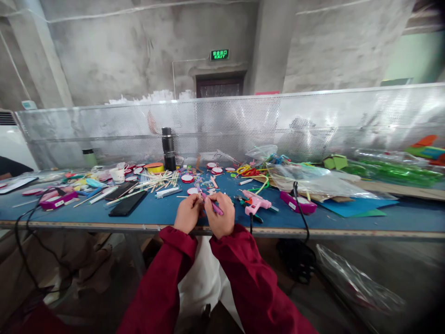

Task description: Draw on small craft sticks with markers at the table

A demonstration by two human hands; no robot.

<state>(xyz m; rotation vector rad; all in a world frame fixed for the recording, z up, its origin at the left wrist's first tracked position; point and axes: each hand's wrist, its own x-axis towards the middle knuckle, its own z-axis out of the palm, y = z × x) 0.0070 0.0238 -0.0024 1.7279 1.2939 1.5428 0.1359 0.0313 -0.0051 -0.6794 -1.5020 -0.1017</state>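
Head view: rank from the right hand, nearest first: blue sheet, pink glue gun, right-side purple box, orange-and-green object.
From the right hand:
1. Pink glue gun, just right of it
2. Purple box, right beyond the gun
3. Blue sheet, farther right
4. Orange-and-green object, far right, toward the back

Bare grey concrete wall (pixel 114 60) from ten to one o'clock; at twelve, a lit green exit sign (pixel 219 54) above a dark doorway (pixel 220 88); pale green wall (pixel 413 62) at two; perforated metal screen (pixel 225 120) behind a blue-topped workbench (pixel 167 211) spanning nine to three; grey floor (pixel 417 269) at four.
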